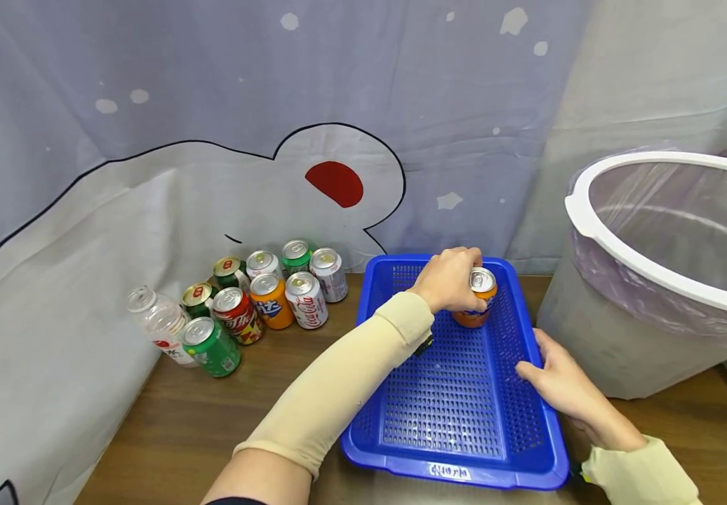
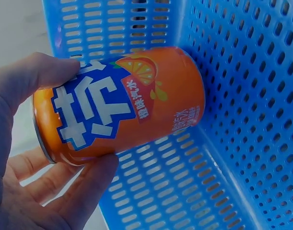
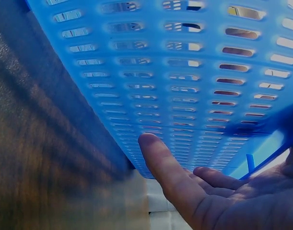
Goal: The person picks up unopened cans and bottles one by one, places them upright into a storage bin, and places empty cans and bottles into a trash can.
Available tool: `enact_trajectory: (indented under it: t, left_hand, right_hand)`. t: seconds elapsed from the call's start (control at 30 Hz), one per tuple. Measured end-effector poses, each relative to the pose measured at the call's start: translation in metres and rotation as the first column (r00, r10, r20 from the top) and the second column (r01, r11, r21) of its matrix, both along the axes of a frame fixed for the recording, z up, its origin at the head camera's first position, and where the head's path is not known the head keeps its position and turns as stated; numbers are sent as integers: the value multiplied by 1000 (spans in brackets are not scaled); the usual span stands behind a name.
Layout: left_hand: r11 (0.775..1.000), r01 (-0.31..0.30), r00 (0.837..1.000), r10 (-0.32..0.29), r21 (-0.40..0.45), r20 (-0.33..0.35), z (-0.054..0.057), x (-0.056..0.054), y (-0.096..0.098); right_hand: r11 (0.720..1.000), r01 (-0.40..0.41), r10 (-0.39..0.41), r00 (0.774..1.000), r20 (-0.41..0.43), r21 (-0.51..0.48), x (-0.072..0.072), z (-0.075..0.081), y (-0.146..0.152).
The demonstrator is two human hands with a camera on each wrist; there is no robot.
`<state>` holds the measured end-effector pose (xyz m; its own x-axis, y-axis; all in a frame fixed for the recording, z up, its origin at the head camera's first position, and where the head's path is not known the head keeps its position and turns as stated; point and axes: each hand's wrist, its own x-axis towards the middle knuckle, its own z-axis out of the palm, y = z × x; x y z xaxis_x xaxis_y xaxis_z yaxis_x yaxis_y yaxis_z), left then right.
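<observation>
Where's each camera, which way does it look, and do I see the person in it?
Head: on the head, looking forward and down at the blue basket, wooden table and drink cans; both arms, left hand and right hand show.
Left wrist: looks into the basket at the orange Fanta can; part of the left hand shows, gripping it.
Right wrist: looks along the basket's slotted outside; part of the right hand shows.
Shared: head and left wrist both see the orange Fanta can.
</observation>
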<state>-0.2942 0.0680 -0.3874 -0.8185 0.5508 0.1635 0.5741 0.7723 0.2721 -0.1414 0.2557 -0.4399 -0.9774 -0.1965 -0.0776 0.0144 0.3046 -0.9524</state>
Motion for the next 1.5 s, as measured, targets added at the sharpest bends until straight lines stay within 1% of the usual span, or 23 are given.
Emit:
enact_trajectory:
  t: [0.2,0.33,0.53,0.63,0.8,0.97,1.13,1.3,1.5]
  left_hand:
    - [1000,-7,1000,7,-1,-14,-2,1,0]
    - [1000,-14,1000,14,-4,-9,-5,1,-1]
    - [1000,-1,1000,0,19,5,-7,2,-2]
    - [1000,-4,1000,4,24,9,-8,3,-3]
    - [1000,-15,999,15,23,31,-9,4,-5]
    - [1000,-10,999,10,13,45,-9,4,-7]
    - [1000,-10,999,10,-2,48,-6,5,-11]
    - [1000,-29,998,29,0,59,2,7,-17]
    - [1000,-15,998,15,7,55,10,12,-25]
  right_hand:
    - [1000,-1,1,1000,-8,0,0,1,-1]
    - [1000,4,-4,1000,-8,3,1,1,-1]
    - [1000,9,-9,1000,4,3,1,1,-1]
    - [1000,5,-5,1000,0,10,0,1,-1]
    - [1000,3,-3,1000,-4,17,-1,1,-1]
    - [1000,2,-2,1000,-4,21,-1,-1,-2]
    - [1000,6,-6,1000,-6,22,0,-3,-3]
    - [999,13,-12,1000,-9,30,-1,-3,-3]
    - [999,23,-22,1000,-10,48,1,-3,-1]
